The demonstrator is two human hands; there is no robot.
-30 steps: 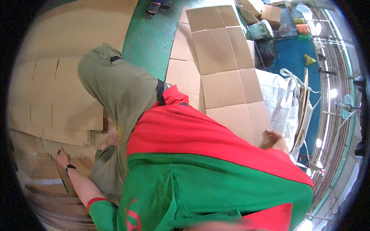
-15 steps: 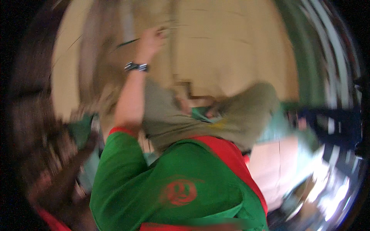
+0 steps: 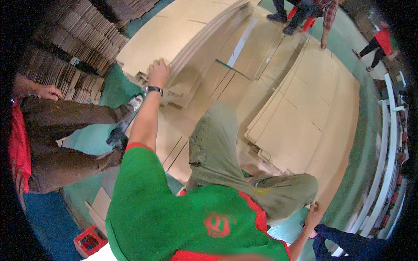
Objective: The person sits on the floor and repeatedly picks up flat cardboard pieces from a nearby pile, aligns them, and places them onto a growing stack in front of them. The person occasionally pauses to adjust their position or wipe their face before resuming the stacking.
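Note:
With my left arm stretched forward, my left hand point(image 3: 159, 73) has its bent fingers at the near edge of the raised cardboard stack point(image 3: 174, 28) on the left. A dark-strapped watch point(image 3: 153, 89) is on that wrist. Beside my right knee, my right hand point(image 3: 313, 215) is low at the near edge of the other cardboard stack point(image 3: 318, 117); its fingers look closed on the sheet edge, partly hidden. My legs point(image 3: 217, 148) are bent between the two stacks, over lower flat cardboard point(image 3: 204, 93).
At left stands a person in brown trousers point(image 3: 74, 117), near bundled cardboard point(image 3: 78, 39). Another person sits at the far end on a red stool point(image 3: 308, 24), a hand at the right stack. Farther right someone walks point(image 3: 383, 43). White rails point(image 3: 387, 143) run along the right; a red crate point(image 3: 90, 240) is lower left.
The earlier picture is smeared by motion. My view has turned, my left hand is now at the left stack's edge, and my right hand has come into sight at lower right.

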